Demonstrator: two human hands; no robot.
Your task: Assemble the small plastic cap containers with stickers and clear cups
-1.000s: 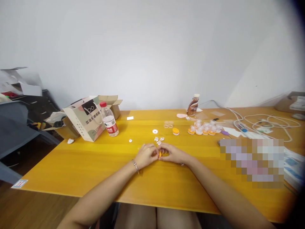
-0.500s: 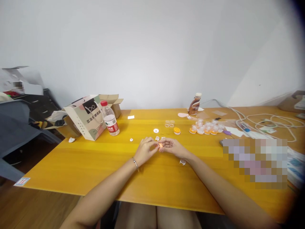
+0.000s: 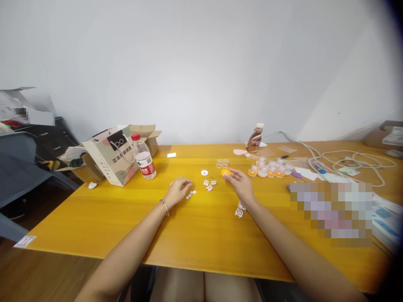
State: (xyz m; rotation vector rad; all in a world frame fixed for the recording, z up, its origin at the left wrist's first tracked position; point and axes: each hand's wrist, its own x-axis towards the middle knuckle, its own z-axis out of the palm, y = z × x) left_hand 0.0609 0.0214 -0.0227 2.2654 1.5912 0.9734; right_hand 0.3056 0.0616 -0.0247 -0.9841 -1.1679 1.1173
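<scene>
My right hand (image 3: pixel 239 184) has its thumb and fingers closed on an orange round piece (image 3: pixel 225 172) just above or on the table; I cannot tell which. Farther left, my left hand (image 3: pixel 178 191) is held low over the table with its fingers curled together, and anything in them is hidden. Small white discs (image 3: pixel 190 194) lie by its fingertips. Between the hands are several white ship's-wheel-shaped pieces (image 3: pixel 209 188), with a white ring (image 3: pixel 204 173) behind them. More wheel-shaped pieces (image 3: pixel 239 212) lie below my right wrist.
Clear-and-orange round containers (image 3: pixel 270 167) cluster to the right, with clear rings (image 3: pixel 222 163) at centre back. A brown drink bottle (image 3: pixel 254 138) stands behind. On the left are a water bottle (image 3: pixel 144 157), a paper bag (image 3: pixel 116 157) and an open cardboard box (image 3: pixel 153 140). White cables (image 3: pixel 346 157) trail at right.
My hands have parted: the left moved left, the right moved slightly right and up to the orange round piece. The small orange part between them is out of sight. White discs are uncovered.
</scene>
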